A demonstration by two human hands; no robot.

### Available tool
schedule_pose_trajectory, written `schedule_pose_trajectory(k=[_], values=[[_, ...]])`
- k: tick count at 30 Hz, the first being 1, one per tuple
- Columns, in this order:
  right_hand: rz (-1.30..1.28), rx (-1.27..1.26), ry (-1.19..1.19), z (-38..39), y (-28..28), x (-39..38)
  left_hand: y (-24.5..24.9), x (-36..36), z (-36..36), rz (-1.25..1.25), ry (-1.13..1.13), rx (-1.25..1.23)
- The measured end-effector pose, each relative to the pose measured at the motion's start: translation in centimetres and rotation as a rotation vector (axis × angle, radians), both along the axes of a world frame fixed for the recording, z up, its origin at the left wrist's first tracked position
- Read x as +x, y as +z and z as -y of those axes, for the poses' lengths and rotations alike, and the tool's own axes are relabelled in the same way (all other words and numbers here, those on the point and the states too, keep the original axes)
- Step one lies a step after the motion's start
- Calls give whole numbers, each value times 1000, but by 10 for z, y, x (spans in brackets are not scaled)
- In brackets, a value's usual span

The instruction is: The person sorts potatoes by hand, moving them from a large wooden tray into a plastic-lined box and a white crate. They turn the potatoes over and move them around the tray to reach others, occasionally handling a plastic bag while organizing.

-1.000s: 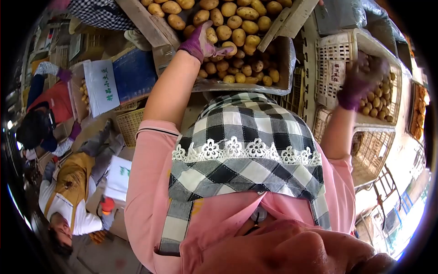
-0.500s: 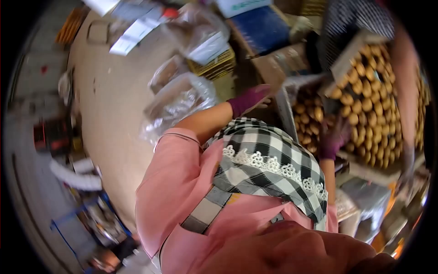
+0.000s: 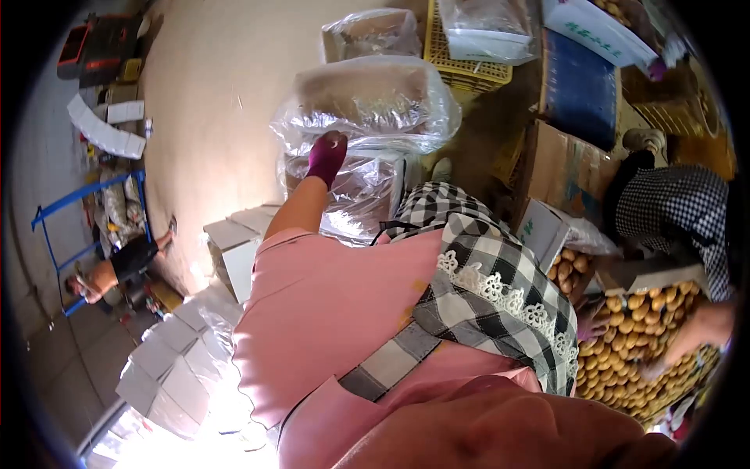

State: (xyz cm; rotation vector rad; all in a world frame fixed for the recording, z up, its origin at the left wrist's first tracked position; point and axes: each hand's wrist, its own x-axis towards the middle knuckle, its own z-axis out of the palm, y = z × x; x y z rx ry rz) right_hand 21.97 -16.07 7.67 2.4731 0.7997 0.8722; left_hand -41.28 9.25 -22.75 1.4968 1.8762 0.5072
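Stretches the magenta-gloved left hand (image 3: 326, 156) out far, flat up against the brown cardboard box wrapped in crinkled clear plastic (image 3: 367, 105), top of a stack just left of the yellow slatted plastic crate (image 3: 461, 59). Cannot tell the curl of the fingers, nor any pinch on the plastic. Tucks the purple-gloved right hand (image 3: 592, 327) mostly behind the black-and-white checked apron (image 3: 484, 289), near right, beside the tan potatoes (image 3: 641, 344). Grip there unreadable too.

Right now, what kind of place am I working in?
Probably a potato sorting and packing shed: a tray of loose potatoes, cardboard boxes lined with plastic bags, and stacks of flat white cartons on a concrete floor.
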Motion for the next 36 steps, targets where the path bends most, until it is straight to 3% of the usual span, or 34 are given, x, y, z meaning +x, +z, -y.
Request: schedule_pose_trajectory(k=[2,4,5,6,8,10,11,12,14,16,18,19,20,22,23,24,27,29,31,32,33,35,36], values=[[-3,8,25,10,2,1,-30,-11,0,-230,-307,-18],[-11,16,34,20,8,-3,8,-7,-18,-373,-463,-109],[-19,6,30,21,14,-8,-5,-12,-24,-374,-441,80],[-21,30,-31,48,12,-1,10,40,-43,-434,-442,28],[-36,41,-25,57,14,-3,67,75,-55,17,27,-128],[-26,48,21,68,13,-5,54,103,-61,31,-43,230],[16,64,80,73,10,-4,50,111,-70,95,-41,88],[-20,13,5,64,20,-19,87,122,-84,158,-41,-55],[-83,-45,-183,80,41,-31,132,178,-99,358,-96,119],[-48,51,-15,95,31,-22,172,201,-118,305,-308,170],[-37,5,-73,100,27,-20,191,215,-135,382,-315,207],[-41,33,-58,94,28,-25,199,213,-146,277,-339,228],[-43,60,-47,94,31,-28,197,211,-153,228,-371,360],[-61,41,-75,84,33,-45,209,187,-168,238,-200,626],[-64,7,-102,77,37,-49,183,165,-174,134,-173,808],[-65,-31,-133,68,43,-54,185,152,-166,429,106,461],[-64,-5,-46,76,43,-46,64,101,-123,16,-175,-196],[-57,-12,-7,77,43,-47,-9,123,-85,-32,-225,-73],[-73,-1,12,76,41,-47,13,168,-82,123,17,-146],[-74,-1,23,74,44,-46,79,192,-97,129,148,-431],[-83,6,5,66,49,-53,56,197,-102,-24,123,-431],[-77,0,11,66,48,-52,-46,170,-114,-181,-223,-474],[-74,-6,9,67,49,-53,-58,166,-118,-278,-306,-470]])
